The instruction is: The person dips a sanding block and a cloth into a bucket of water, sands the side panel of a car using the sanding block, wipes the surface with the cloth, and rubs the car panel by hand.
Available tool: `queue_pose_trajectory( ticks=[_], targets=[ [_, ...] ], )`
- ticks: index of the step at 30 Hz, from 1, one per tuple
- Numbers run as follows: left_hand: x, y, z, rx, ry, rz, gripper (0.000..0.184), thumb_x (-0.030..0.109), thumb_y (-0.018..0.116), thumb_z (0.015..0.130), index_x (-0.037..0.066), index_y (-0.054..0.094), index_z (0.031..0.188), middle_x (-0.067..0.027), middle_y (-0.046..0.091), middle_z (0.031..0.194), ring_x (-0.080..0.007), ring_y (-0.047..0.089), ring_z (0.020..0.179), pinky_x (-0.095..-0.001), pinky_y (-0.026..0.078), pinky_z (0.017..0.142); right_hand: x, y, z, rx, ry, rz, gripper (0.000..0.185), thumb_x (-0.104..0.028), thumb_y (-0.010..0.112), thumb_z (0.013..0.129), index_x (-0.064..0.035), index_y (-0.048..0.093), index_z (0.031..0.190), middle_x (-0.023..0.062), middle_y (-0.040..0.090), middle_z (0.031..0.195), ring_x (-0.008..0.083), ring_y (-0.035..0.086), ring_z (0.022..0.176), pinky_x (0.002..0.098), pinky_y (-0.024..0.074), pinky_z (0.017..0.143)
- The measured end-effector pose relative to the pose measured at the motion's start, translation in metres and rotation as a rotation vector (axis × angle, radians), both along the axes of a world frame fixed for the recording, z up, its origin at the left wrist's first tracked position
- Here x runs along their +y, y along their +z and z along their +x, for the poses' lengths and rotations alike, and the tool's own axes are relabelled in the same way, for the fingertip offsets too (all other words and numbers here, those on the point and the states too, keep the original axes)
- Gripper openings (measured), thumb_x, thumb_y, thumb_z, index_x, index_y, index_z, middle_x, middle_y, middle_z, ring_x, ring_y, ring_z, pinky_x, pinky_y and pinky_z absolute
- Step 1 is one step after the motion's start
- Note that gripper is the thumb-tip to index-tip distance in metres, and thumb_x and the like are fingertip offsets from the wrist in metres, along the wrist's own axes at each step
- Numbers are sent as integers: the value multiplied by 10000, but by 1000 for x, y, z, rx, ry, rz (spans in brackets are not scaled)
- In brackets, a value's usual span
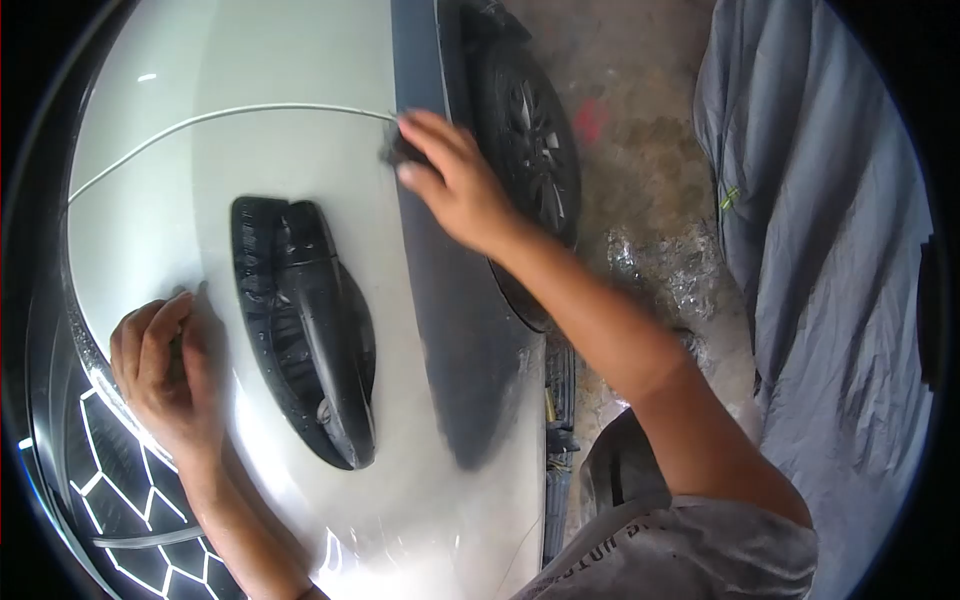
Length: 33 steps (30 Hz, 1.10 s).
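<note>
My right hand (455, 185) reaches far across a pale car panel (310, 150). Its fingers are closed round a small dark pad (398, 150), which touches the panel at the border of a dark grey lower band (450, 330). My left hand (160, 365) rests on the panel near the window edge. Its fingers are bent and loosely apart, and I see nothing in them. Between my hands lies a black elongated fitting (325, 340), with a handle-like bar inside a recess.
A thin curved seam (270, 106) crosses the panel. Beyond the band is a black wheel (525, 130) above a stained, partly wet floor (650, 190). Grey sheeting (840, 250) hangs at right. Dark glass (110, 470) at lower left reflects bright light strips.
</note>
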<state>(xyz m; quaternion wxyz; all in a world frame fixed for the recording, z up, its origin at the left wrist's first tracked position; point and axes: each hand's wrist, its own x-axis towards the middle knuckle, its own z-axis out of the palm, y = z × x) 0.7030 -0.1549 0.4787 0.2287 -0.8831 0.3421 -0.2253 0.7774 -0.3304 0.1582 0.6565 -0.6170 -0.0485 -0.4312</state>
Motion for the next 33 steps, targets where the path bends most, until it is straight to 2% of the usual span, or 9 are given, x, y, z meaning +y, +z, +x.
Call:
queue_pose_trajectory(
  ticks=[3, 7, 9, 15, 17, 21, 24, 29, 33],
  targets=[
    [8, 0, 3, 4, 18, -14, 215, 143, 634, 982, 57, 726, 1156, -109, 679, 1156, -292, 619, 1123, -419, 479, 992, -4, 4, -3, 46, -6, -55, 466, -148, 705, 938, -11, 602, 1370, 198, 565, 1431, 402, 532, 1302, 456, 443, 1088],
    [9, 0, 3, -6, 36, 11, 224, 170, 640, 993, 62, 729, 1167, -110, 680, 1172, -288, 618, 1158, -419, 488, 1002, 49, -19, -121, 86, 186, -123, 544, -149, 739, 917, -7, 572, 1415, 198, 504, 1494, 395, 523, 1314, 513, 419, 1102],
    [9, 0, 2, -9, 32, 8, 222, 168, 636, 994, 62, 729, 1166, -107, 682, 1173, -288, 618, 1158, -418, 488, 1005, 50, -28, -129, 28, 197, -152, 544, -143, 739, 915, -27, 577, 1421, 201, 510, 1491, 396, 530, 1309, 505, 427, 1099],
    [7, -1, 1, -13, 42, 24, 226, 164, 640, 987, 67, 731, 1170, -106, 682, 1179, -289, 619, 1158, -412, 486, 1009, -13, -4, 21, 34, -70, -76, 456, -177, 676, 951, -22, 604, 1374, 160, 588, 1412, 393, 569, 1224, 466, 454, 1053],
    [7, 0, 2, -18, 43, 19, 229, 163, 646, 982, 69, 732, 1173, -108, 681, 1179, -288, 619, 1156, -411, 485, 1008, -2, -7, 6, 64, -78, -66, 471, -155, 687, 940, -28, 596, 1384, 176, 571, 1425, 393, 563, 1230, 473, 444, 1061],
    [10, 0, 3, -23, 36, 27, 232, 159, 650, 979, 73, 735, 1177, -105, 682, 1181, -284, 619, 1153, -411, 484, 1013, 45, -13, -118, 98, 136, -145, 516, -102, 715, 914, -2, 568, 1399, 214, 518, 1470, 402, 538, 1270, 490, 428, 1081],
    [10, 0, 3, -19, 43, 15, 232, 155, 645, 980, 77, 737, 1179, -104, 683, 1181, -281, 619, 1156, -413, 486, 1019, 47, -23, -119, 30, 145, -171, 518, -109, 720, 914, -4, 572, 1399, 209, 519, 1479, 395, 535, 1280, 487, 424, 1090],
    [8, 0, 3, 1, 39, 11, 233, 146, 639, 981, 87, 740, 1182, -104, 682, 1188, -282, 618, 1163, -421, 491, 1024, -10, -1, 25, 14, -121, -85, 413, -150, 659, 956, -6, 617, 1340, 148, 604, 1377, 390, 579, 1175, 478, 463, 1023],
    [8, 0, 3, -3, 56, -4, 238, 142, 638, 980, 99, 742, 1190, -97, 683, 1191, -278, 619, 1165, -421, 493, 1026, 28, -5, -61, 77, -24, -127, 493, -141, 702, 930, -42, 589, 1400, 193, 530, 1473, 391, 558, 1224, 483, 439, 1053]
  ],
)
